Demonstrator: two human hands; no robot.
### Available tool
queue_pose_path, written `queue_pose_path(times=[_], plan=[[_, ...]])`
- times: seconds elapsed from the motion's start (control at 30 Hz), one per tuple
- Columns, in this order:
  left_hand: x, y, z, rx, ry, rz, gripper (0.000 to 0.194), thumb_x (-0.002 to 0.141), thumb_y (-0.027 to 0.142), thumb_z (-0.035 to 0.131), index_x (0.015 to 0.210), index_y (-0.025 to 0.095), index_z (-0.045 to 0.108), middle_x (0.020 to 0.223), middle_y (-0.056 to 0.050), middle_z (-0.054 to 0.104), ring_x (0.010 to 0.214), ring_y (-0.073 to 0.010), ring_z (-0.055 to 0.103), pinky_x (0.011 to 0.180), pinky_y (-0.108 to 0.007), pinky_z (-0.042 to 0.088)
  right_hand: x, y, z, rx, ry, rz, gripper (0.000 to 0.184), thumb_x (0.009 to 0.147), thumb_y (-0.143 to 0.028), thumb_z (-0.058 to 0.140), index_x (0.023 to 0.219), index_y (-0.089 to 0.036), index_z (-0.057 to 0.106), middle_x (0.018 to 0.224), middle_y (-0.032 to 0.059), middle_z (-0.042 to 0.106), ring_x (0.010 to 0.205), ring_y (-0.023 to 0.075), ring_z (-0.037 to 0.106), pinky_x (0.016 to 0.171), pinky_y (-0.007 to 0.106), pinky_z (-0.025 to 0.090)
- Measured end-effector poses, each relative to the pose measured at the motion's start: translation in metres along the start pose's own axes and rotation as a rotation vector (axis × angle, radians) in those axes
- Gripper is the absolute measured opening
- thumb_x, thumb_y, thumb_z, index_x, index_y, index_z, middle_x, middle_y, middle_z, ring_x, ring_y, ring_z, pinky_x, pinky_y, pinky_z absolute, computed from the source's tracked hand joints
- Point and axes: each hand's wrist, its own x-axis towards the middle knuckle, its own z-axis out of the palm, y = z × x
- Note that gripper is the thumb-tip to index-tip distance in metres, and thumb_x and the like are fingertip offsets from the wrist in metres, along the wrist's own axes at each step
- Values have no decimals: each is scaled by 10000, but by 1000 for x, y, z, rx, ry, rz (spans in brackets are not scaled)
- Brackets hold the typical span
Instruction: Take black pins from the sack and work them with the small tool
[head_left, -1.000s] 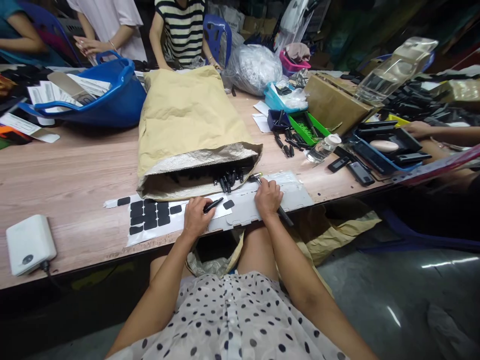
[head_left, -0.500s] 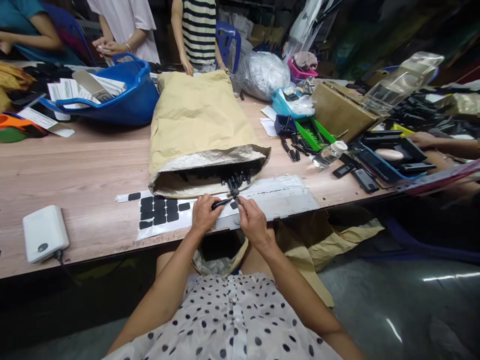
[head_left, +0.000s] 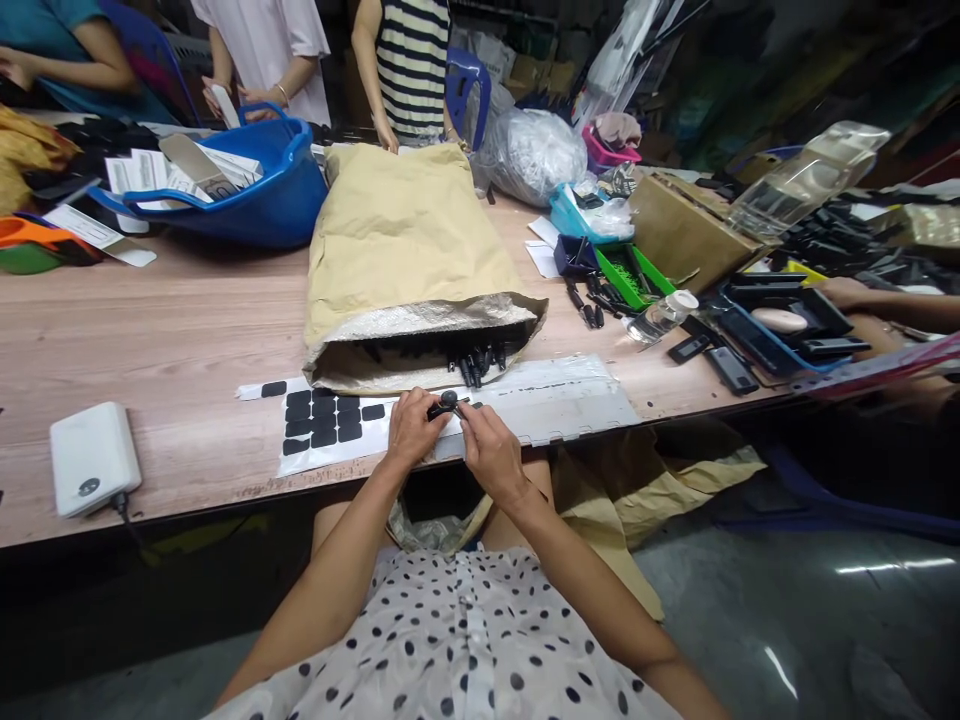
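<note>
My left hand (head_left: 410,428) is closed on a slim black pen-like piece (head_left: 433,411), held low over the near edge of the table. My right hand (head_left: 491,452) grips a small hammer, its round dark head (head_left: 448,398) at the piece by my left fingertips; whether they touch I cannot tell. Most of the handle is hidden by the hand. Under both hands lies a white sheet with black rounded-square stickers (head_left: 323,422). Just beyond, a big tan paper sack (head_left: 409,230) lies with its mouth towards me, several black pieces (head_left: 472,362) at the opening.
A grey-white flat board (head_left: 559,400) lies at right. A white power bank (head_left: 95,458) with a cable sits at left, a blue basket (head_left: 292,205) of boxes behind it. At right are a green tray (head_left: 646,290), a bottle (head_left: 664,314) and a co-worker's hand (head_left: 844,292). Other people stand opposite.
My right hand has come left from the board, bringing the hammer head over to the black piece in my left hand. The view has shifted slightly. A person opposite now lifts a white object.
</note>
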Motion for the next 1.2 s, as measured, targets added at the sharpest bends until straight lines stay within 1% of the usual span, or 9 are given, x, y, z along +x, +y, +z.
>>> queue_pose_path(times=[0.1,0.23,0.37,0.5,0.73,0.83,0.97,1.07,1.2], plan=[[0,0,0,-6,5,0,97,834,255,685,921,270,725,902,-25,626,921,-234,556,840,-357,466,0,3,2,-5,-25,5,390,994,-196,416,1281,-244,675,994,68,682,899,178,644,806,246,521],[-1,4,-1,-14,4,-1,134,822,269,703,953,267,735,919,-31,637,929,-239,560,866,-367,465,11,26,-11,-48,65,128,382,1008,-229,403,1264,-232,686,1020,80,667,949,190,621,841,259,487],[-2,6,-1,-11,-1,-14,129,827,289,697,948,266,736,920,-35,637,933,-245,560,867,-372,463,34,68,-26,-172,174,412,363,988,-233,442,1248,-224,695,1020,93,631,934,221,576,784,300,444],[-2,3,1,-3,1,4,143,845,297,674,975,274,729,921,-31,635,930,-243,558,867,-371,464,55,102,-22,-267,186,624,358,935,-170,487,1214,-204,710,1008,105,606,934,240,543,723,315,391],[-7,2,-7,2,5,92,171,921,325,583,1006,255,714,953,-49,653,939,-239,570,866,-372,474,65,107,-1,-380,152,567,368,955,-158,447,1235,-203,682,1022,127,594,950,256,518,707,327,349],[-33,5,-10,-34,2,261,242,982,335,486,1037,232,698,939,-64,666,899,-221,593,826,-345,488,64,105,-1,-406,144,551,364,958,-163,433,1222,-203,680,1022,125,593,946,254,517,709,325,348],[-84,2,3,-38,-121,450,287,1010,355,439,1055,218,687,863,-59,678,775,-199,629,728,-308,508,64,104,-2,-416,138,549,365,962,-167,421,1225,-196,672,1037,132,596,955,262,519,713,335,355],[-110,-2,21,90,-241,266,246,995,293,456,1026,217,688,866,-66,690,766,-226,672,683,-317,515,65,102,-3,-417,123,561,369,970,-167,416,1240,-191,666,1061,138,602,973,268,525,721,341,363],[-119,5,29,249,-473,-68,109,837,147,615,872,203,701,834,-72,702,717,-273,698,608,-338,493,66,99,-4,-422,107,566,362,976,-170,425,1251,-189,659,1073,140,600,986,267,528,729,337,371]])
